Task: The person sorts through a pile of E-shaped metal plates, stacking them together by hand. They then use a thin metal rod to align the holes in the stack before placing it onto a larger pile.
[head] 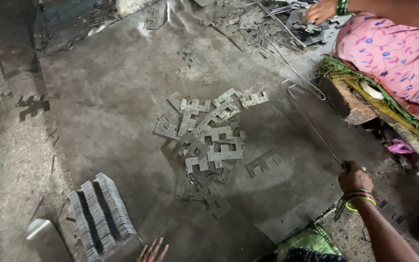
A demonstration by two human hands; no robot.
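Note:
My right hand (355, 177), with coloured bangles on the wrist, is closed around the near end of a thin metal wire (327, 146) that runs up and away across the grey metal sheet (112, 97). Only the spread fingertips of my left hand (153, 251) show at the bottom edge, holding nothing, just right of a tightly packed stack of flat metal pieces (100, 213). A loose pile of flat E-shaped metal stampings (204, 140) lies in the middle of the sheet, between my hands. One stamping (263, 162) lies apart to its right.
Another person in a pink flowered garment (394, 53) sits at the top right, their hand (321, 10) over a second heap of stampings (253, 24). A worn wooden block with green fabric (350, 97) stands at the right. One stamping (32, 106) lies on the concrete floor at the left.

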